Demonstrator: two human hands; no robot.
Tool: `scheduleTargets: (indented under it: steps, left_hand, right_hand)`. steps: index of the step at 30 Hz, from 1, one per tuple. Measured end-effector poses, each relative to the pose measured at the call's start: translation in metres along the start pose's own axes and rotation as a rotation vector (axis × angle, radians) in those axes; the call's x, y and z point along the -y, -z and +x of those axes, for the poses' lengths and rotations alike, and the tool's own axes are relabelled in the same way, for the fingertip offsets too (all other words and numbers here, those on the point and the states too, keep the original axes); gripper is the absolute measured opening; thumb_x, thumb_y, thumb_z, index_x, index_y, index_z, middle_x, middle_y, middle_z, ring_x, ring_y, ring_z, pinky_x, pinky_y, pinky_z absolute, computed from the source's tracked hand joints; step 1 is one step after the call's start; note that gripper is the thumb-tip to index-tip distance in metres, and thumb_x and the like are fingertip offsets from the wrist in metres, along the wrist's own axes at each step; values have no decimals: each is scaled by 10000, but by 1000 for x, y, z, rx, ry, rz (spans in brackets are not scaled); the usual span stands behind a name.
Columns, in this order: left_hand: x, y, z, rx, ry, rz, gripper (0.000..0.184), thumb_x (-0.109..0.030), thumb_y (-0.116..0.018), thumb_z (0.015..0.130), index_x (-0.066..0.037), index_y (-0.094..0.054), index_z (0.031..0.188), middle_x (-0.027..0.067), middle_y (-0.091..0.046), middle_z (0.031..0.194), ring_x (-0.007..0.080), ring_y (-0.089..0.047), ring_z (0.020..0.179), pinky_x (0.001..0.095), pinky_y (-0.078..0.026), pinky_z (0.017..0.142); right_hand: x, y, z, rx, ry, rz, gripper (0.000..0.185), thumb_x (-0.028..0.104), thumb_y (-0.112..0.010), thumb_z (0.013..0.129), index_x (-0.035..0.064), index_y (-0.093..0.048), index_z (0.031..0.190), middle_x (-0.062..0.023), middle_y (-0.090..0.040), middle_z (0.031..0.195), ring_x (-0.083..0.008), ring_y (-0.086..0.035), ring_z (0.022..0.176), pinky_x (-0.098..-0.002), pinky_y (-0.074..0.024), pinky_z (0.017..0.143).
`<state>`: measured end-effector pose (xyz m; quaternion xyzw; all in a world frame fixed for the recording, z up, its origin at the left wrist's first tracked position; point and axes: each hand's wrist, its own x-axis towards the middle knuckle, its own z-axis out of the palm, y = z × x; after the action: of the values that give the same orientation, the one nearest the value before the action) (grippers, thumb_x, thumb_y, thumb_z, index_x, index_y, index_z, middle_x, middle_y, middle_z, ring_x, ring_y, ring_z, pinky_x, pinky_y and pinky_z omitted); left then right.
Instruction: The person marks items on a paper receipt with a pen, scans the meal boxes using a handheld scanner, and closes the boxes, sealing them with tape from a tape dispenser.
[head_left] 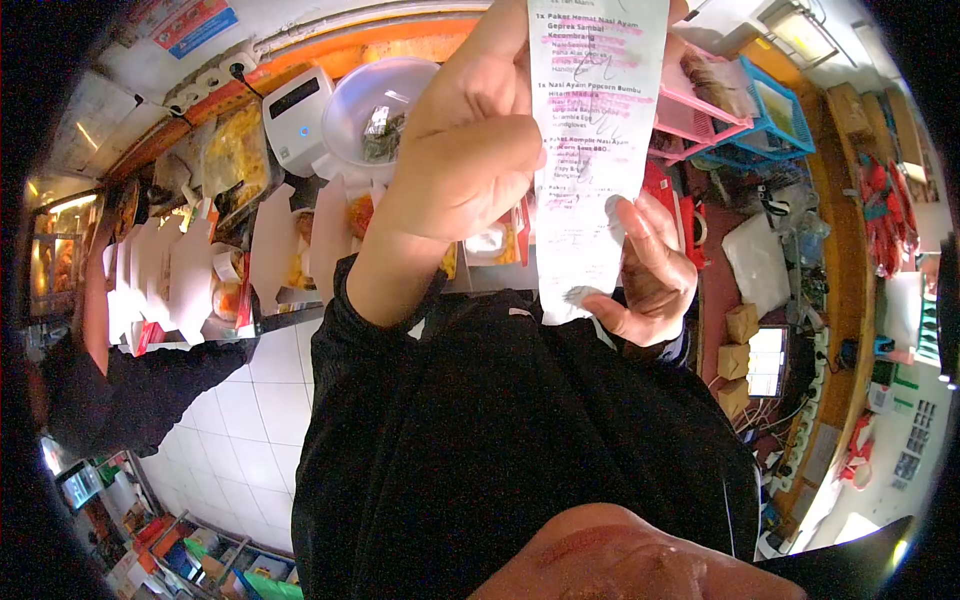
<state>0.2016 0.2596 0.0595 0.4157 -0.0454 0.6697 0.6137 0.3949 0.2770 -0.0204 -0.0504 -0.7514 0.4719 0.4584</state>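
Observation:
A long printed receipt (590, 215) with pink highlighter strokes and pen marks hangs upright in front of my chest. My left hand (465, 150) is closed at its upper left edge, with part of the hand hidden behind the paper. Lower down, my right hand (655, 270) grips the right side, its thumb at the bottom end and a finger on the printed face. Behind my left forearm stand open paper food boxes (275, 240) with yellow and orange food. A clear plastic bowl (350, 110) with dark green leaves rests beside my left hand on a white digital scale (300, 125).
At left, another person's arm (95, 300) reaches toward more open boxes (185, 280). A pink basket (700, 100) and a blue basket (780, 110) stand at upper right. Small brown boxes (735, 360) and a lit screen (767, 360) are at right.

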Motion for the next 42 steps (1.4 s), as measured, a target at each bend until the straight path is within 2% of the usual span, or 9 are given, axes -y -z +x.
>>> scheduleTargets:
  steps: [5,7,8,11,14,17,28,35,42]
  left_hand:
    - [1,1,1,67,-46,120,780,122,-404,728,-6,-30,1401,226,-175,1438,333,-191,1335,436,-207,1091]
    - [-6,-10,-1,-96,28,183,777,140,-386,717,1,-38,1398,227,-187,1433,325,-224,1326,438,-234,1083]
    - [-4,-3,1,-95,28,184,777,140,-386,717,1,-38,1398,227,-187,1433,325,-224,1326,438,-234,1083]
    - [1,17,5,173,-78,108,772,145,-374,713,1,-45,1397,238,-185,1430,325,-263,1311,440,-259,1074]
    - [-1,13,6,112,-118,143,767,139,-376,717,1,-48,1397,249,-178,1427,332,-289,1298,443,-264,1070]
    - [-3,17,6,154,-102,78,762,130,-383,723,2,-49,1397,262,-170,1424,339,-274,1304,442,-265,1069]
    - [-3,16,8,159,-103,15,769,134,-382,748,-47,-39,1412,273,-99,1432,364,-176,1330,453,-245,1075]
    - [-2,24,10,237,-104,-43,776,133,-396,739,-48,-56,1413,276,-94,1432,374,-141,1335,454,-237,1076]
    - [-8,13,8,107,-59,-93,782,123,-413,735,-42,-57,1411,278,-78,1433,376,-139,1335,457,-216,1081]
  right_hand:
    - [-1,1,-2,-9,-28,9,713,-52,-725,549,-63,-486,1220,-186,-408,1314,-223,-429,1189,-233,-458,764]
    - [-1,2,-3,10,-27,-18,706,-52,-728,553,-52,-494,1219,-186,-412,1312,-217,-437,1180,-233,-462,756]
    - [-1,3,-3,16,-27,-27,704,-52,-730,554,-49,-497,1219,-186,-414,1311,-215,-440,1177,-233,-463,753]
    - [-3,3,-5,28,-12,-46,692,-46,-736,564,-37,-505,1216,-186,-417,1311,-207,-461,1155,-230,-471,726]
    - [-6,2,-7,29,13,2,684,-46,-738,571,-36,-505,1215,-187,-413,1315,-201,-478,1135,-223,-482,694]
    - [-5,3,-8,18,-8,15,684,-43,-744,571,-32,-507,1213,-188,-410,1318,-196,-486,1126,-221,-492,670]
    - [0,8,-10,85,-111,-15,710,-67,-730,561,-19,-497,1230,-172,-411,1325,-213,-431,1194,-265,-468,812]
    - [-2,7,-11,82,-125,31,707,-76,-722,563,-17,-498,1232,-165,-407,1332,-195,-455,1162,-240,-468,747]
    - [-3,7,-11,90,-82,-51,706,-31,-741,557,-17,-507,1223,-180,-439,1306,-258,-421,1217,-323,-398,932]
